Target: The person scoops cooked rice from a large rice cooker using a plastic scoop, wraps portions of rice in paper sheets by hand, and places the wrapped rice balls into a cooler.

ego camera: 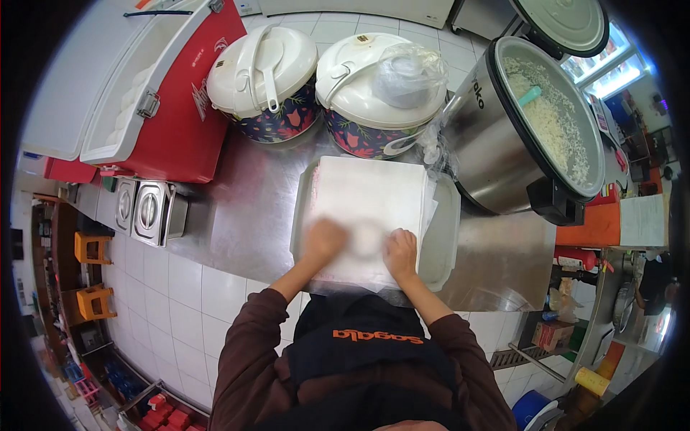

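A stack of white paper sheets (372,188) lies on a pale plastic tray (446,237) before me. Over its lower half is a blurred, round, whitish thing (367,240), perhaps a rice packet or small bowl; the blur hides its kind. My left hand (324,240), also blurred, is at its left side with fingers curled. At its right side my right hand (400,250) has bent fingers near the edge of the paper. Whether either hand grips the round thing cannot be told.
A large rice cooker (496,134) stands at the right, its lid up, with rice (550,124) inside. Two white-lidded, flower-patterned pots (275,116) (361,132) stand behind the tray. At left are an opened red cool box (183,108) and lidded steel containers (151,213).
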Action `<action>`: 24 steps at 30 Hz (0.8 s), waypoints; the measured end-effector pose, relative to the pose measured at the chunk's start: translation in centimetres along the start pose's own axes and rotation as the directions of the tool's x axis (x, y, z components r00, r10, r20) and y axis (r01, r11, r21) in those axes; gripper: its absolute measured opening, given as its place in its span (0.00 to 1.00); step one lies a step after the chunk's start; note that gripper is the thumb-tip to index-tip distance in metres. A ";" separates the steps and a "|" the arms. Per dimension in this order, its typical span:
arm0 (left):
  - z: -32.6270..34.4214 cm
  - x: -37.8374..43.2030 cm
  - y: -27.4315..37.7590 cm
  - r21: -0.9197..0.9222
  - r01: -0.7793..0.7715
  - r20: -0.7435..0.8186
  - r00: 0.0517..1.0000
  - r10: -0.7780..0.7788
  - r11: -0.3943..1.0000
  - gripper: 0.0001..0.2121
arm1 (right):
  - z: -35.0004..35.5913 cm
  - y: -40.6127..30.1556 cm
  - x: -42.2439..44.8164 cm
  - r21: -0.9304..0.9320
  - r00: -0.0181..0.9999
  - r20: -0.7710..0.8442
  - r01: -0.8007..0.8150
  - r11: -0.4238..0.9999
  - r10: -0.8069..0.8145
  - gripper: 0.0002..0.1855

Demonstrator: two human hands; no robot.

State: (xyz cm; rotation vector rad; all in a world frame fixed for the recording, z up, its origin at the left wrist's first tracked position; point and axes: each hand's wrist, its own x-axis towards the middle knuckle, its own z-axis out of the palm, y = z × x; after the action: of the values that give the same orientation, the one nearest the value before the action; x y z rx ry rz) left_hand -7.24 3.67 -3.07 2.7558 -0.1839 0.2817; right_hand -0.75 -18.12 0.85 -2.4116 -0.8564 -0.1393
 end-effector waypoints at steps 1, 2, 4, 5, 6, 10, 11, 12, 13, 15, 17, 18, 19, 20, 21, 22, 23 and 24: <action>-0.9 0.3 0.3 0.022 0.022 0.015 1.000 -0.022 1.000 0.09 | 0.2 -0.1 -0.3 0.054 1.000 -0.028 -0.010 0.999 0.012 0.07; -1.8 0.7 0.7 0.043 0.041 0.031 0.999 -0.042 0.998 0.10 | 0.3 -0.2 -0.7 0.052 0.999 -0.028 -0.015 0.999 0.017 0.07; -2.5 0.5 0.5 0.009 -0.031 -0.161 0.986 0.032 0.999 0.11 | -0.3 -1.6 -0.9 -0.008 0.996 -0.070 0.054 0.998 -0.055 0.14; -2.3 0.3 0.3 0.002 -0.056 -0.223 0.973 0.055 0.998 0.11 | -0.4 -2.3 -0.8 -0.007 0.996 -0.070 0.054 0.999 -0.054 0.14; -1.1 -0.4 -0.4 -0.092 -0.028 -0.197 0.980 0.009 0.995 0.11 | -0.6 -3.6 -0.3 0.012 0.998 -0.067 0.014 1.000 -0.013 0.16; -0.9 1.0 1.7 -0.483 0.239 -0.045 0.954 -0.296 0.842 0.11 | -2.2 -2.7 2.3 0.233 0.971 0.086 -0.238 0.943 0.223 0.15; -1.1 1.8 2.7 -0.484 0.233 -0.047 0.955 -0.291 0.843 0.11 | -2.9 -2.4 3.2 0.231 0.971 0.082 -0.237 0.943 0.224 0.15; -1.4 2.3 3.9 -0.602 0.391 -0.053 0.850 -0.523 0.696 0.10 | -4.3 -2.7 4.6 0.147 0.932 0.201 -0.334 0.931 0.302 0.14; -2.9 3.4 5.6 -0.625 0.482 0.008 0.790 -0.613 0.614 0.09 | -5.2 -2.5 5.5 0.046 0.867 0.304 -0.428 0.902 0.396 0.14; -5.2 4.9 8.1 -0.643 0.561 0.064 0.717 -0.694 0.521 0.08 | -5.6 -1.9 6.7 -0.032 0.896 0.235 -0.380 0.924 0.376 0.12; -5.7 5.4 9.0 -0.409 0.403 0.141 0.914 -0.380 0.818 0.09 | -6.4 -2.4 8.7 -0.138 0.846 0.284 -0.430 0.892 0.451 0.12; -7.0 5.8 9.4 -0.521 0.184 0.132 0.982 -0.135 0.834 0.07 | -6.1 -2.0 9.0 -0.185 0.880 0.242 -0.372 0.910 0.409 0.08; -6.6 5.8 9.3 -0.522 0.178 0.134 0.983 -0.127 0.834 0.07 | -5.1 -2.0 9.0 -0.186 0.878 0.237 -0.379 0.907 0.415 0.08; -5.5 5.7 9.0 -0.466 0.071 0.064 0.997 -0.046 0.882 0.05 | -3.8 -2.0 8.9 -0.207 0.934 0.169 -0.279 0.938 0.315 0.05; -4.3 5.6 8.5 -0.397 -0.030 -0.003 1.000 0.031 0.917 0.04 | -2.8 -2.2 9.1 -0.233 0.974 0.109 -0.169 0.958 0.199 0.04; -3.3 5.5 7.4 -0.395 -0.021 -0.005 1.000 0.021 0.919 0.04 | -3.9 -4.3 9.3 -0.224 0.963 0.196 -0.141 0.964 0.187 0.05; -2.4 5.6 5.9 -0.334 0.080 0.081 0.995 -0.056 0.939 0.07 | -3.5 -4.4 8.9 -0.220 0.963 0.203 -0.132 0.966 0.178 0.05; -1.6 6.4 5.4 -0.275 0.157 0.161 0.980 -0.115 0.949 0.10 | -3.4 -3.6 8.2 -0.105 0.987 0.148 -0.053 0.993 0.068 0.06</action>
State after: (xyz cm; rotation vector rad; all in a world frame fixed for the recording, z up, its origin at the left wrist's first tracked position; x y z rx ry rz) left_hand -2.20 -1.34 1.65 2.4847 -0.0632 0.0167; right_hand 3.87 -13.20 7.69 -2.5661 -0.8601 0.0254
